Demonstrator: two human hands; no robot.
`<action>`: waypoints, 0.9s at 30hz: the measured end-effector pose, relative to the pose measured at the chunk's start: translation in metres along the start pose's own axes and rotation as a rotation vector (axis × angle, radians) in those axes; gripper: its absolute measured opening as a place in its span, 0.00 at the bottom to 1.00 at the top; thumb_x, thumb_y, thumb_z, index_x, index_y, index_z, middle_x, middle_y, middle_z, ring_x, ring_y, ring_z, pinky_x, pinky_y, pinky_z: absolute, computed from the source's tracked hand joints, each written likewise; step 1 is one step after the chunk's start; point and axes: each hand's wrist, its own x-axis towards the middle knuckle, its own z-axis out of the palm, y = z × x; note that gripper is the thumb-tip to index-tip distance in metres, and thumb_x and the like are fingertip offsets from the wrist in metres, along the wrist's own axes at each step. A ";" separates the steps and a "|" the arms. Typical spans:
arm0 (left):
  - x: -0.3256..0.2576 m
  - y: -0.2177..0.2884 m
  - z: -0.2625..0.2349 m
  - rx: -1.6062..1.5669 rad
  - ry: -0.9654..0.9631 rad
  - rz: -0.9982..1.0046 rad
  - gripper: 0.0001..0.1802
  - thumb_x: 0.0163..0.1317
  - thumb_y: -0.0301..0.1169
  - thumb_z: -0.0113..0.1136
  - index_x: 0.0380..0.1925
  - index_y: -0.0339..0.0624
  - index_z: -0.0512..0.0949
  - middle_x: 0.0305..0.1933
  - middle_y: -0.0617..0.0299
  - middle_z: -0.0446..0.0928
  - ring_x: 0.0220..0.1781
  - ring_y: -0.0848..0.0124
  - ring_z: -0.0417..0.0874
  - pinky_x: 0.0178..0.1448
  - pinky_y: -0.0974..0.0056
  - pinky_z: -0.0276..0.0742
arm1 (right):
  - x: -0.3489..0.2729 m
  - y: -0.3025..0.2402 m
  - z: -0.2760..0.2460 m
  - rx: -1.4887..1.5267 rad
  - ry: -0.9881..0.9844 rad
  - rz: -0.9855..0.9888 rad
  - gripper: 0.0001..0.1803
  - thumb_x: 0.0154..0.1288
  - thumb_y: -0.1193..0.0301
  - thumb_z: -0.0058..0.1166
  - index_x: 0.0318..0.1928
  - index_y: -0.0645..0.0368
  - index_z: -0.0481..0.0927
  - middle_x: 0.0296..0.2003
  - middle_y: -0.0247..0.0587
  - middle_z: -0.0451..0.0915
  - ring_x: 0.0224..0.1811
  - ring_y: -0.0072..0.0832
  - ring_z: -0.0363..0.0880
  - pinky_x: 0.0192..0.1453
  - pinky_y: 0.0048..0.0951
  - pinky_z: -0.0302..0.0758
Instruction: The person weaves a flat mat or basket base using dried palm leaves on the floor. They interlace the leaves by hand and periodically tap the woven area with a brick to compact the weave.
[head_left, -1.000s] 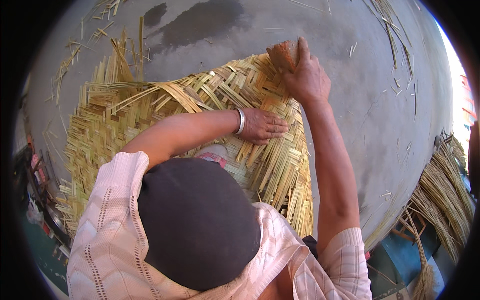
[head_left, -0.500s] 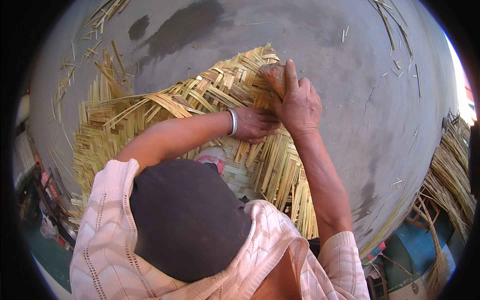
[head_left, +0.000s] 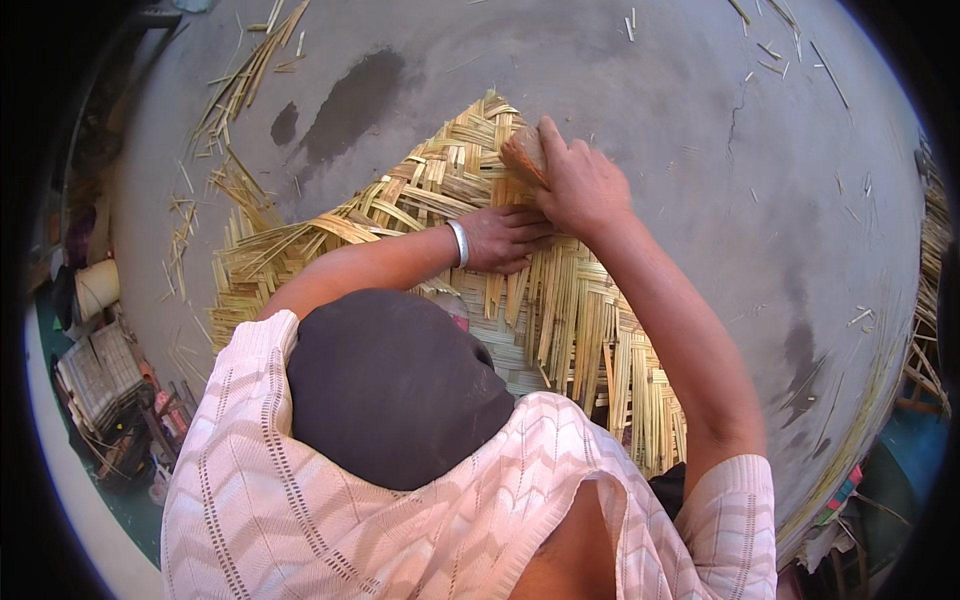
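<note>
A half-woven mat of pale yellow bamboo strips (head_left: 400,200) lies on a grey concrete floor (head_left: 720,180). My left hand (head_left: 505,238), with a silver bangle (head_left: 459,243) on the wrist, presses flat on the strips near the mat's middle. My right hand (head_left: 585,185) is closed around a brown wooden block (head_left: 523,155), which rests on the woven edge just above the left hand. Loose unwoven strips (head_left: 600,350) fan out toward me. My dark cap (head_left: 390,385) and pink patterned top hide the mat's near part.
Stray bamboo slivers (head_left: 240,90) lie scattered on the floor at upper left, next to dark wet patches (head_left: 350,100). A pile of strips (head_left: 930,330) sits at the right rim. Clutter with a pale cylinder (head_left: 97,288) lies at the left edge.
My right hand brought the block down from the mat's far edge to the strips beside my left hand. The left hand stayed pressed on the mat.
</note>
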 end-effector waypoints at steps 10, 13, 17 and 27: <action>0.044 0.020 -0.052 -0.028 -0.667 -0.177 0.29 0.57 0.42 0.66 0.56 0.41 0.77 0.65 0.52 0.71 0.68 0.51 0.70 0.75 0.53 0.63 | -0.027 0.014 0.010 0.031 -0.026 0.034 0.44 0.58 0.67 0.61 0.74 0.55 0.56 0.49 0.54 0.79 0.49 0.47 0.83 0.49 0.46 0.82; 0.067 0.032 -0.066 0.022 -0.954 -0.247 0.39 0.55 0.46 0.68 0.65 0.38 0.71 0.71 0.49 0.66 0.74 0.50 0.64 0.79 0.52 0.58 | -0.025 0.019 0.002 0.077 -0.073 0.027 0.44 0.59 0.66 0.61 0.74 0.56 0.56 0.51 0.55 0.79 0.52 0.46 0.83 0.48 0.46 0.83; 0.093 0.048 -0.067 0.062 -1.108 -0.371 0.53 0.50 0.51 0.71 0.72 0.36 0.61 0.77 0.46 0.56 0.80 0.49 0.53 0.82 0.52 0.49 | -0.019 0.018 -0.004 0.082 -0.161 0.053 0.42 0.65 0.65 0.58 0.75 0.55 0.55 0.55 0.53 0.78 0.54 0.47 0.83 0.45 0.50 0.85; 0.100 0.084 -0.041 0.154 -1.022 -0.638 0.60 0.51 0.51 0.69 0.77 0.38 0.47 0.81 0.42 0.45 0.83 0.48 0.43 0.84 0.51 0.40 | -0.009 0.026 -0.001 0.125 -0.233 0.074 0.43 0.69 0.65 0.55 0.78 0.54 0.47 0.60 0.57 0.75 0.57 0.51 0.82 0.47 0.60 0.84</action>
